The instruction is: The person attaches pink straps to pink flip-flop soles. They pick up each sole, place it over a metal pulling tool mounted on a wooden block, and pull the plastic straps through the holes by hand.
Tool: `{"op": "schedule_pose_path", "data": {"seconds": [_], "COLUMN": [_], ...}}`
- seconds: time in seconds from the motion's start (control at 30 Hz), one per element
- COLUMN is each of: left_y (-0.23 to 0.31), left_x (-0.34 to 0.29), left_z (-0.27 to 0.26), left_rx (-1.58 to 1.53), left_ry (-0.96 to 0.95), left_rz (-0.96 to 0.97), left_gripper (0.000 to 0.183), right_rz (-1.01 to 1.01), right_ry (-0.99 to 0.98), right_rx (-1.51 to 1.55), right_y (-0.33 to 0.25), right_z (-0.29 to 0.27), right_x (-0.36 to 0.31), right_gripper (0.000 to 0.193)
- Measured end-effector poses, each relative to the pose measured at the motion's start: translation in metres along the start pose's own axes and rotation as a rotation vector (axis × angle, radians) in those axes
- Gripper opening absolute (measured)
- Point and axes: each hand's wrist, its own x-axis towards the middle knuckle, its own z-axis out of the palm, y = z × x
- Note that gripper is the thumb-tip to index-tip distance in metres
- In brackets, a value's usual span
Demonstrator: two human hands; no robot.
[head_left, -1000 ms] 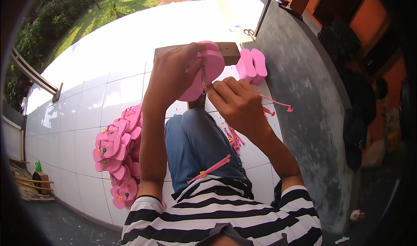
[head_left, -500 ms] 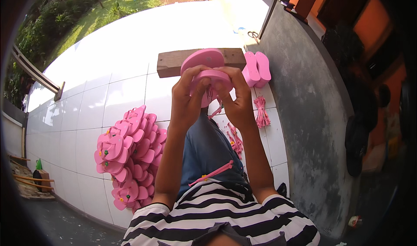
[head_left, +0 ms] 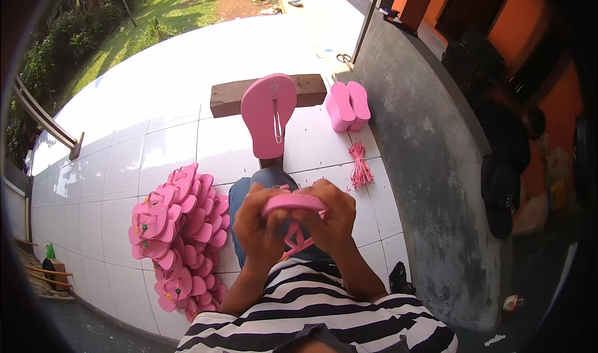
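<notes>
My left hand (head_left: 256, 222) and my right hand (head_left: 336, 219) are both closed around a pink flip-flop sole (head_left: 294, 202) above my lap. It is seen nearly edge-on, and my fingers hide much of it. Below it a pink strap (head_left: 299, 248) lies against my shirt; whether it joins the held sole I cannot tell. Ahead, another pink sole (head_left: 256, 119) leans flat against a wooden crosspiece (head_left: 227, 100). A thin looped metal wire tool (head_left: 278, 125) lies along that sole's middle.
A heap of pink flip-flops (head_left: 180, 228) with small flower ornaments is on the left. To the right stand stacked pink soles (head_left: 341, 110) and a tied bundle of pink straps (head_left: 360, 166). Scissors (head_left: 344, 59) lie near the grey wall (head_left: 423, 141).
Both hands have drawn back from the wooden crosspiece toward my lap, carrying the held sole. The sole on the crosspiece and the wire tool now show in full.
</notes>
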Motion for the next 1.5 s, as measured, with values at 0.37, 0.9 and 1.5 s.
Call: {"op": "schedule_pose_path", "data": {"seconds": [0.37, 0.9, 1.5], "left_y": [-0.009, -0.035, -0.075], "left_x": [-0.009, 0.004, -0.028], "left_z": [-0.025, -0.03, -0.065], "left_rx": [0.333, 0.341, -0.34], "left_ry": [-0.22, -0.299, 0.101], "left_rz": [-0.323, 0.061, -0.528], "left_gripper": [0.029, 0.037, 0.032], "right_rz": [0.256, 1.013, 0.658], "right_ry": [-0.256, -0.243, 0.374], "right_rx": [-0.622, 0.659, 1.101], "right_y": [-0.001, 0.006, 0.092], "right_z": [-0.003, -0.008, 0.001], "right_x": [-0.048, -0.053, -0.031], "right_gripper": [0.034, 0.028, 0.026]}}
